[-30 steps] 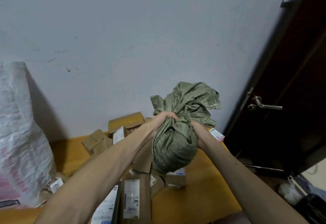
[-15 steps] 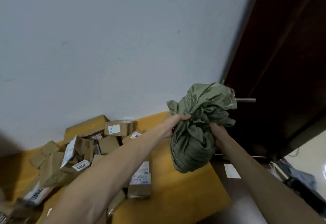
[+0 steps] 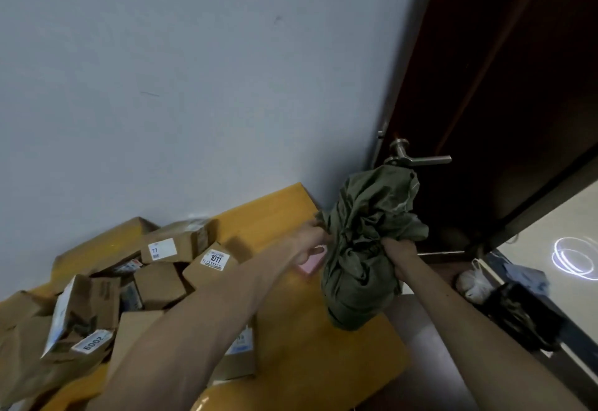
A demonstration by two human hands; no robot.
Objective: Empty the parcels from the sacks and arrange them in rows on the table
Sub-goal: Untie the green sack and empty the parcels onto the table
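While both hands grip it, the crumpled green sack [image 3: 362,248] hangs bunched up in the air over the right edge of the table [image 3: 291,346], in front of the dark door [image 3: 501,87]. The left hand [image 3: 312,232] clutches the sack's left side near the top, its fingers sunk into the cloth. The right hand [image 3: 399,248] holds the right side a little lower, fingers curled tight round a fold. The sack's top reaches up to the door handle [image 3: 417,158], and its rounded lower end dangles just above the table's edge.

The parcels [image 3: 155,284] lie in a loose heap on the left half of the table, against the wall [image 3: 194,87], tilted and overlapping, not in rows. Among them, one box [image 3: 210,265] bears a label reading 1011 and another [image 3: 174,245] a label reading 77. A pink parcel [image 3: 312,263] lies flat on the table under the left wrist, just beside the sack. One more box [image 3: 238,355] sits partly hidden under the left forearm.

On the floor right of the table, a white bag [image 3: 475,281] lies next to a dark bundle [image 3: 521,316].
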